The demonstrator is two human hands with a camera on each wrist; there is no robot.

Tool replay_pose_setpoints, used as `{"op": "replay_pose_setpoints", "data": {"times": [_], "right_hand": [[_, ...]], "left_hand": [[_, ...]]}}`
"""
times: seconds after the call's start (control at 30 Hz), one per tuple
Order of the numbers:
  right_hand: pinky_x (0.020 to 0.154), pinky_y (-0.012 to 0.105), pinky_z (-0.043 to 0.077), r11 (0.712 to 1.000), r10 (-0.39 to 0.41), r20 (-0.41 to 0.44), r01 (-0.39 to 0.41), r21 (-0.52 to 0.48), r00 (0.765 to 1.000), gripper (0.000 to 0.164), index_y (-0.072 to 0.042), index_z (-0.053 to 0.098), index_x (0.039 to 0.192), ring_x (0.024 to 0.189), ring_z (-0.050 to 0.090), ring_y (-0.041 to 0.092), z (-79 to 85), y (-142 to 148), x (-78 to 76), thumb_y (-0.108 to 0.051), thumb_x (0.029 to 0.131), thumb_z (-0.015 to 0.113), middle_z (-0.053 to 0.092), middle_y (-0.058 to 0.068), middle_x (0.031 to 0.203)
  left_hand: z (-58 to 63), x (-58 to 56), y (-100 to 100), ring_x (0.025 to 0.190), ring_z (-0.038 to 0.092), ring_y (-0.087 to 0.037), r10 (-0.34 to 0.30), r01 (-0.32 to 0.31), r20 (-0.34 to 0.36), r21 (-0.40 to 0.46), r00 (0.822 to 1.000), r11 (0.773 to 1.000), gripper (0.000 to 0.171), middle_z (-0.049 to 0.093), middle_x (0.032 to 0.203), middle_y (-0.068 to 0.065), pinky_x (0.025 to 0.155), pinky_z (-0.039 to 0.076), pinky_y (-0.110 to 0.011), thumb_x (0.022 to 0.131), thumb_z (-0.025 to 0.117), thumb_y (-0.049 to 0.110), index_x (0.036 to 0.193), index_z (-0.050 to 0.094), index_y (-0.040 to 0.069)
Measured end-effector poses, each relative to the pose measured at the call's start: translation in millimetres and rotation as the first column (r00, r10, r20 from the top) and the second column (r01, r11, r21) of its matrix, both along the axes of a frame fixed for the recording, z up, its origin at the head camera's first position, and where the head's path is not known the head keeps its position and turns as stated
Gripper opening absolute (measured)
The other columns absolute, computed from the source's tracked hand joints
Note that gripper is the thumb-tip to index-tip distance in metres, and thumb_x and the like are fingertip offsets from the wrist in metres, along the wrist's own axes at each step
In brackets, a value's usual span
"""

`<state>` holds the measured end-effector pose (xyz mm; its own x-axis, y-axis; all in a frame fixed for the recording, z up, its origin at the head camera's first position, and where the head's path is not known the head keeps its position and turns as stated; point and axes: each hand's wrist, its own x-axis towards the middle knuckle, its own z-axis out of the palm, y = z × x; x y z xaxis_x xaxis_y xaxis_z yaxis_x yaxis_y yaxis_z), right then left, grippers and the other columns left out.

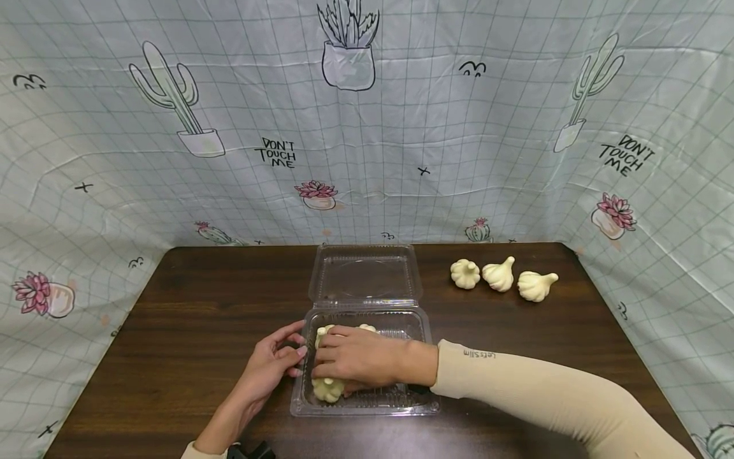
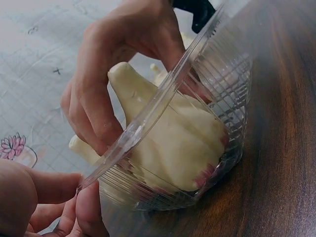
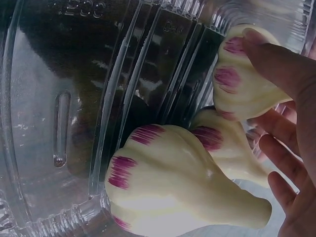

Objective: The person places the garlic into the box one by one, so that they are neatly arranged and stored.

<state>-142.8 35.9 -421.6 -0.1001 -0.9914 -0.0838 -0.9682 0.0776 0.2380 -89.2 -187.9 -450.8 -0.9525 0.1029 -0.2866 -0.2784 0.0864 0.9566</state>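
Note:
A clear plastic clamshell container (image 1: 421, 331) lies with its lid folded back on the brown table. My left hand (image 1: 266, 370) pinches its left rim between thumb and fingers. Inside the base, my right hand (image 1: 367, 358) grips a garlic bulb (image 3: 247, 74) at the left side, thumb on its purple-streaked underside. Two more garlic bulbs, one large in front (image 3: 163, 182) and one behind it (image 3: 222, 140), show in the right wrist view. From the left wrist side, a bulb (image 2: 173, 143) is seen through the container wall. My right hand partly covers the bulbs in the head view.
Three garlic bulbs stand in a row at the back right of the table: one on the left (image 1: 465, 274), one in the middle (image 1: 499, 275), one on the right (image 1: 536, 285). A cactus-print cloth (image 1: 378, 127) hangs around the table's back and sides.

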Motion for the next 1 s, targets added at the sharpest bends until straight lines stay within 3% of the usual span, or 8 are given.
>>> {"op": "replay_pose_setpoints", "data": {"times": [0.47,0.73,1.0], "right_hand": [[0.121,0.029,0.035,1.0,0.007,-0.017,-0.007,0.008,1.0,0.062,-0.029,0.064,0.143,0.133,0.054,0.011,1.3,4.0,-0.2,-0.057,0.09,0.076,0.064,-0.013,0.138],[0.119,0.027,0.036,0.999,0.042,-0.082,-0.045,-0.03,0.996,0.053,-0.03,0.067,0.137,0.127,0.056,0.011,1.8,5.9,0.0,-0.045,0.089,0.082,0.066,-0.013,0.131],[0.118,0.029,0.037,0.999,0.011,-0.144,-0.017,-0.037,0.99,0.053,-0.028,0.069,0.128,0.126,0.058,0.011,2.0,1.9,2.1,-0.061,0.087,0.076,0.067,-0.01,0.126]], "left_hand": [[-1.5,0.2,0.6,0.082,0.06,-0.009,0.002,-0.002,0.009,0.006,1.0,1.0,0.057,0.054,0.121,-0.01,0.065,0.054,-0.021,0.104,0.062,-0.002,0.157,0.043,-0.004],[-1.1,0.5,0.6,0.082,0.059,-0.008,0.004,-0.004,0.004,0.014,1.0,1.0,0.057,0.054,0.122,-0.011,0.066,0.055,-0.021,0.103,0.062,-0.003,0.157,0.043,-0.004],[-0.5,0.4,0.5,0.083,0.059,-0.009,0.001,-0.001,0.005,0.015,1.0,1.0,0.057,0.053,0.122,-0.011,0.066,0.056,-0.021,0.104,0.061,-0.003,0.158,0.042,-0.004]]}}
